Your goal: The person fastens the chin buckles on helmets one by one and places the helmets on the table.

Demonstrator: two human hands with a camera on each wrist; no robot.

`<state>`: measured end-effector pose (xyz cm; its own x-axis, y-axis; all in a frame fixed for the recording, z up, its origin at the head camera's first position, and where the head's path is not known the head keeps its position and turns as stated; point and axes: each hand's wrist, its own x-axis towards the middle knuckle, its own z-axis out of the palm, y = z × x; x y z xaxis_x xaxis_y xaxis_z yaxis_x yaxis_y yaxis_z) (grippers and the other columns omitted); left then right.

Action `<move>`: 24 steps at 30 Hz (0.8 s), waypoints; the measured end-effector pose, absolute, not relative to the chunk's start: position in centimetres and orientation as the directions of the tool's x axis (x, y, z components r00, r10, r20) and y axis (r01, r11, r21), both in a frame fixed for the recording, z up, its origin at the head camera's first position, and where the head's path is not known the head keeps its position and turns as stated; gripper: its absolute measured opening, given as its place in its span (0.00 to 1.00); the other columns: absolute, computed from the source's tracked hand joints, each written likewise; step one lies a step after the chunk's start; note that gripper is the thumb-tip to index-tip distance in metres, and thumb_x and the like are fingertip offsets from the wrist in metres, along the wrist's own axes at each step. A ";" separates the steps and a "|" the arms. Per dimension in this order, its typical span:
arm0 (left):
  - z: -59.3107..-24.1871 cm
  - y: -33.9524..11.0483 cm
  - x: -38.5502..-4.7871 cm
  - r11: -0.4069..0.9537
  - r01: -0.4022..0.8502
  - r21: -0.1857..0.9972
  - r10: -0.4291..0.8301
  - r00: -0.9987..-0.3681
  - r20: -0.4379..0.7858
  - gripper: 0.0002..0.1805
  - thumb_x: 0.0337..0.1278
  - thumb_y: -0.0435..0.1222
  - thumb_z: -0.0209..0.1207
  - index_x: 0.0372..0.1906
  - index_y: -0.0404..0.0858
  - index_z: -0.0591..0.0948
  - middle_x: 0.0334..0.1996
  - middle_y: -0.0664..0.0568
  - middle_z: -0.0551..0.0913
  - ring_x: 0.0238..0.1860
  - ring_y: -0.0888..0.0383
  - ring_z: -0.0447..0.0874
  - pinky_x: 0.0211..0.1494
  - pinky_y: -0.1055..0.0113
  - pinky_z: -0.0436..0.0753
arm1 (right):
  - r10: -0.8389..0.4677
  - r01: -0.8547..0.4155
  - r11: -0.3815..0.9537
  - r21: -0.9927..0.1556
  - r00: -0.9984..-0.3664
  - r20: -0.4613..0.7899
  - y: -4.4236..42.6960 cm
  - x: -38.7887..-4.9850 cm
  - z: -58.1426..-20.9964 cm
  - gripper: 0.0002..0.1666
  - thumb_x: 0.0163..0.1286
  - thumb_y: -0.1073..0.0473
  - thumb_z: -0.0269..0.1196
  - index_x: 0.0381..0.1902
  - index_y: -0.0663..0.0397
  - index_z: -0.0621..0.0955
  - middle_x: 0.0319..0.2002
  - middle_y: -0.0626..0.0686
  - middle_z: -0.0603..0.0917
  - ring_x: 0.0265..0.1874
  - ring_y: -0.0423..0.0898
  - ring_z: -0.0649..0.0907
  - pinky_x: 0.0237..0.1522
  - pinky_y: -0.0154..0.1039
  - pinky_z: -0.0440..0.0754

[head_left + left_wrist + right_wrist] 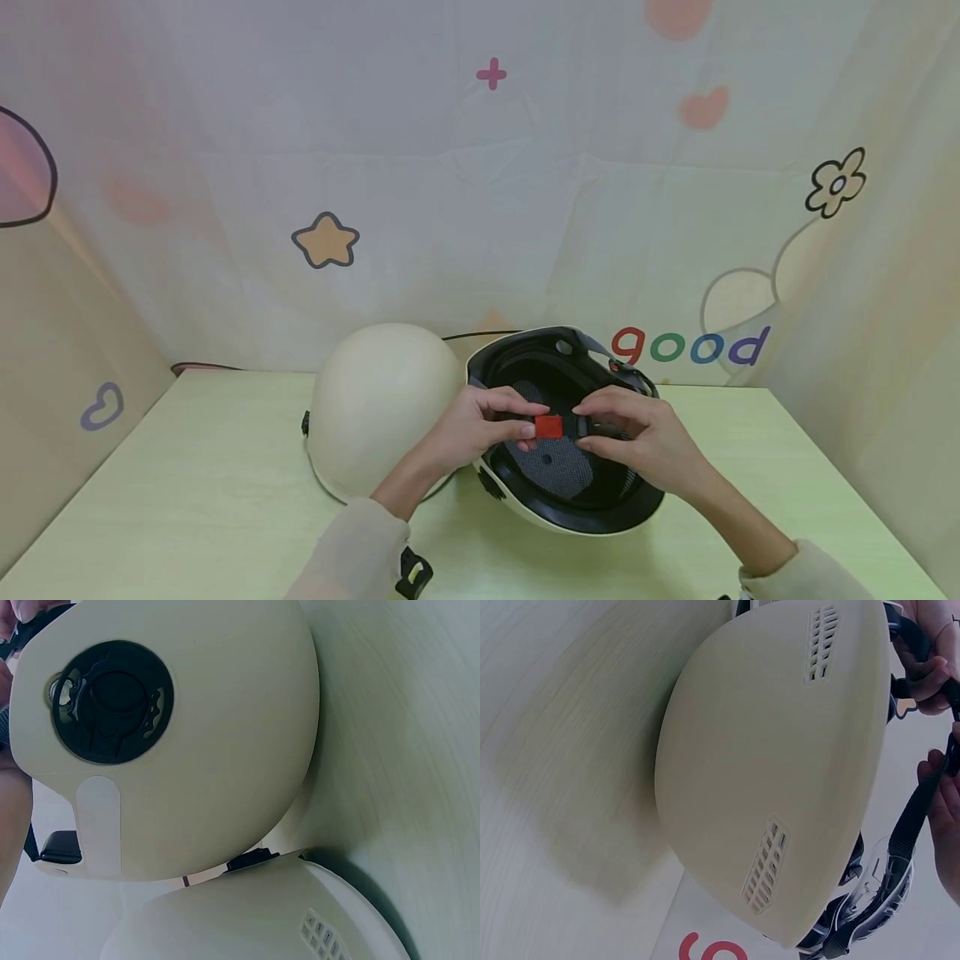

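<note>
An upturned cream helmet [566, 521] lies on the table, its black lining facing up. Over its opening, the left hand [487, 423] pinches the red buckle piece [548, 427] of the chin strap between thumb and fingers. Close on the right, the right hand [637, 429] pinches the black buckle piece [582, 427]. Whether the two pieces touch cannot be told. In the right wrist view, the black strap [911, 821] runs from the helmet's edge up to the hands. The left wrist view shows the helmet's side with a round black part [112, 701].
A second cream helmet [386, 400] stands dome up just left of the first, partly behind the left forearm. The pale green table [225, 467] meets a patterned curtain [420, 208] at its back edge. A dark cable [480, 334] runs behind the helmets.
</note>
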<state>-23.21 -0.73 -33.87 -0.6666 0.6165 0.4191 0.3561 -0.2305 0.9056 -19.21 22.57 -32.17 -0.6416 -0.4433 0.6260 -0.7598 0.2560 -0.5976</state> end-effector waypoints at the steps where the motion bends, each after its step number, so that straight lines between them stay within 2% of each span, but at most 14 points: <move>1: -33.8 -0.7 -23.2 -0.228 0.356 0.906 0.615 -0.669 0.417 0.15 0.50 0.19 0.58 0.46 0.19 0.76 0.32 0.45 0.79 0.26 0.60 0.80 0.34 0.65 0.82 | -0.443 -0.761 0.255 -0.597 -0.641 0.627 22.6 -19.2 -32.2 0.21 0.44 0.80 0.67 0.40 0.69 0.79 0.37 0.56 0.79 0.36 0.40 0.81 0.41 0.31 0.78; 11: -33.7 -0.9 -23.1 -0.202 0.349 0.915 0.616 -0.681 0.396 0.16 0.50 0.21 0.58 0.47 0.20 0.77 0.33 0.43 0.79 0.26 0.60 0.80 0.35 0.64 0.82 | -0.445 -0.772 0.264 -0.578 -0.629 0.637 22.4 -19.2 -32.1 0.21 0.44 0.80 0.68 0.39 0.69 0.79 0.37 0.58 0.80 0.36 0.40 0.82 0.40 0.31 0.79; 16: -33.7 -0.9 -23.0 -0.194 0.357 0.914 0.613 -0.683 0.397 0.16 0.49 0.21 0.59 0.46 0.21 0.77 0.33 0.44 0.79 0.26 0.58 0.80 0.36 0.59 0.82 | -0.439 -0.756 0.299 -0.582 -0.651 0.620 22.4 -19.0 -32.0 0.20 0.44 0.78 0.69 0.39 0.68 0.80 0.36 0.57 0.80 0.35 0.40 0.82 0.40 0.31 0.79; 24: -33.9 -0.8 -23.0 -0.202 0.355 0.913 0.608 -0.686 0.401 0.15 0.49 0.20 0.59 0.46 0.21 0.77 0.33 0.43 0.79 0.26 0.58 0.80 0.35 0.64 0.82 | -0.440 -0.764 0.316 -0.562 -0.643 0.627 22.4 -19.0 -32.0 0.20 0.43 0.77 0.70 0.38 0.66 0.81 0.35 0.56 0.81 0.34 0.40 0.82 0.39 0.30 0.79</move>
